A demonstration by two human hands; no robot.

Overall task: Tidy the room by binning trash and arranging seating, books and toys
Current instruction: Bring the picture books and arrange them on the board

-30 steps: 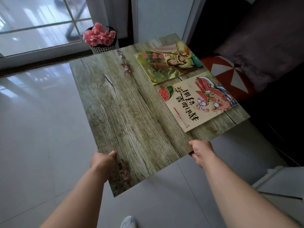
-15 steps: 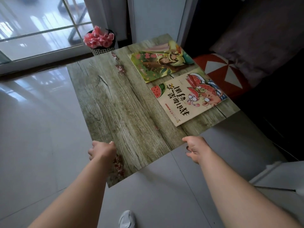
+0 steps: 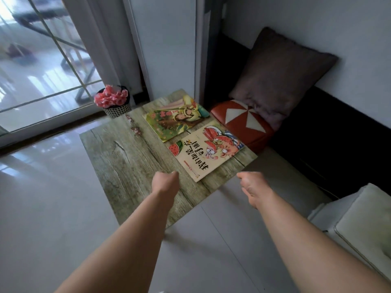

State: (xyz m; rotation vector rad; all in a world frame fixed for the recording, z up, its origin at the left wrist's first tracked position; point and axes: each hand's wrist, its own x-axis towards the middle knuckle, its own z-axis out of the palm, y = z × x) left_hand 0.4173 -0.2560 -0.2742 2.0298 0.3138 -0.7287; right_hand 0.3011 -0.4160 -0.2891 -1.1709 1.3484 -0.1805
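Observation:
A low wood-grain table [image 3: 127,161] stands on the pale tiled floor. Two picture books lie on its far right part: a green one [image 3: 175,117] at the back and a cream one with watermelons [image 3: 207,151] nearer me. Small pink scraps [image 3: 135,130] lie on the tabletop near the back. My left hand [image 3: 165,185] hovers over the table's near part with fingers curled and nothing in it. My right hand [image 3: 251,187] is just off the table's near right edge, also curled and holding nothing.
A mesh bin filled with pink flowers [image 3: 112,100] stands behind the table by the glass door. A red and white stool [image 3: 243,121] and a dark pillow [image 3: 281,77] sit at the right by the wall. A white cushioned seat [image 3: 364,218] is at the near right.
Both hands have let go of the table's near edge and lifted away. The view has pulled back and up, so the table now looks farther off.

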